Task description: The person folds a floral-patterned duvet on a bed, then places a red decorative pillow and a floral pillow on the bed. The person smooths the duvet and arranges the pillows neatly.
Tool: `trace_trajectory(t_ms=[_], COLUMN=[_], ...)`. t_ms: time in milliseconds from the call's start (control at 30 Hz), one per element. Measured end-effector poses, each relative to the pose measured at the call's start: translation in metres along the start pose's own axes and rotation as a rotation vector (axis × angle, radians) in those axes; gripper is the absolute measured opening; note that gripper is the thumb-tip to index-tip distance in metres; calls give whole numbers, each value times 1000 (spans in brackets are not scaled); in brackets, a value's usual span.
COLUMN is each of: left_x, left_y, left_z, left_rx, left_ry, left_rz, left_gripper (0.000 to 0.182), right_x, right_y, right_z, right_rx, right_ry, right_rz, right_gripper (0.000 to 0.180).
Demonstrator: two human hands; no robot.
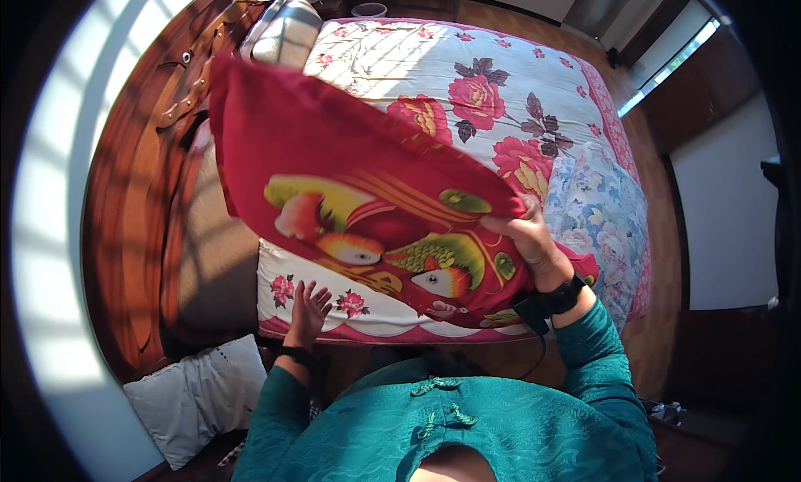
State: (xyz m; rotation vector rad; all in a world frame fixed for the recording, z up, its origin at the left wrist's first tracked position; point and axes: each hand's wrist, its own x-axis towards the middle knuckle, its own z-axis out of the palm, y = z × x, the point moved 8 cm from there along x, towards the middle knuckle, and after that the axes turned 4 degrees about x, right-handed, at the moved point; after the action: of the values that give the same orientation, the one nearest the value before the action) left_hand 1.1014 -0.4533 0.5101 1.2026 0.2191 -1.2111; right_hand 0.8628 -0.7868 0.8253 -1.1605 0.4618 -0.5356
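Note:
A red pillowcase printed with fish and kiwi slices hangs slantwise above the bed. My right hand grips it near its right end, thumb on the printed face. The far left part of the cloth fans up and out towards the headboard, and a short tail of it hangs past my right wrist. Below its lower edge my left hand is apart from the cloth, fingers spread and holding nothing. I cannot tell whether anything is inside the pillowcase.
The bed bears a white flowered sheet with a pink border. A blue floral pillow lies at the right. Left stands a carved wooden headboard; a striped pillow leans at its far end. A white pillow is at lower left.

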Motion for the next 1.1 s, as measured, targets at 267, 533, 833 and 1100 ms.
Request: trace_trajectory(t_ms=[267,533,833,1100], left_x=[32,29,50,54], left_y=[66,58,42,70], left_z=[220,246,239,245], left_rx=[-145,72,158,238], left_ry=[-661,-652,-674,-557], left_rz=[12,-65,-84,124], left_gripper=[75,59,48,40], right_x=[-5,-46,-74,-78], right_y=[-39,6,50,76], right_z=[-49,-96,-129,-134], right_rx=[292,344,320,314], right_ry=[346,593,703,667], right_rz=[-87,-27,-184,-158], right_gripper=[41,39,34,32])
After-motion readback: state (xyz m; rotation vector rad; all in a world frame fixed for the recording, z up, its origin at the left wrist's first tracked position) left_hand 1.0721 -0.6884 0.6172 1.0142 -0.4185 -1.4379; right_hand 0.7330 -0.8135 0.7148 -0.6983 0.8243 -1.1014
